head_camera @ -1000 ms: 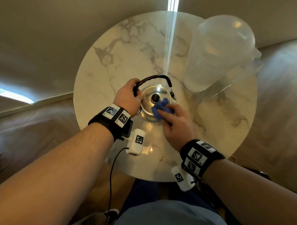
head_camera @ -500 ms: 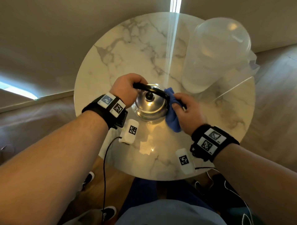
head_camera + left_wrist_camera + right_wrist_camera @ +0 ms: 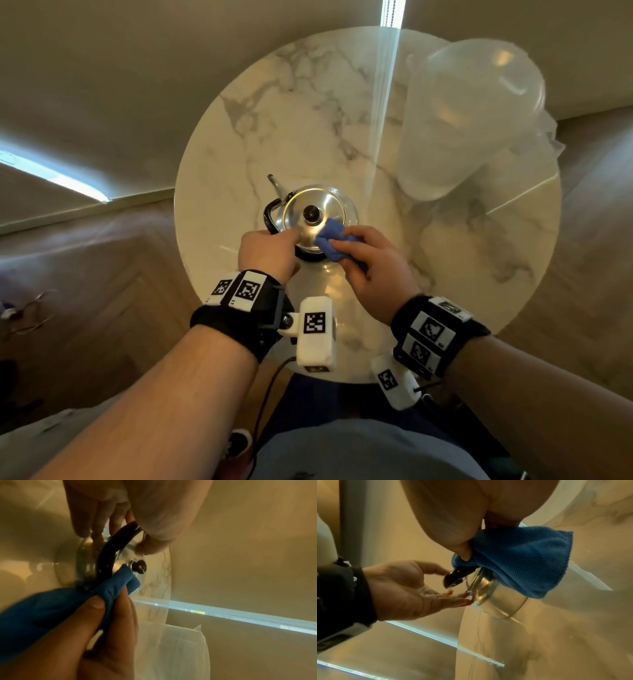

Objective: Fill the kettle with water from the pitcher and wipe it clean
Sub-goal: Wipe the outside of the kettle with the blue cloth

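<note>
A shiny steel kettle (image 3: 325, 205) stands on the round marble table (image 3: 274, 102), its lid on, its spout (image 3: 274, 181) pointing back left and its black handle (image 3: 270, 216) folded down to the left. My left hand (image 3: 291, 236) is open, its straight fingertips (image 3: 467, 599) touching the kettle (image 3: 496, 601) on its near left side. My right hand (image 3: 342, 240) grips a bunched blue cloth (image 3: 329, 238) and presses it on the lid beside the black knob (image 3: 139, 566). The clear plastic pitcher (image 3: 462, 120) stands at the back right.
The kettle sits close to the table's near edge (image 3: 342, 380). Wooden floor (image 3: 102, 274) surrounds the table. A black cable (image 3: 267, 394) hangs from my left wrist unit. My lap is just below the table edge.
My left hand has let go of the handle, which now lies folded to the left, and touches the kettle's side. The cloth moved from the kettle's right side onto the lid.
</note>
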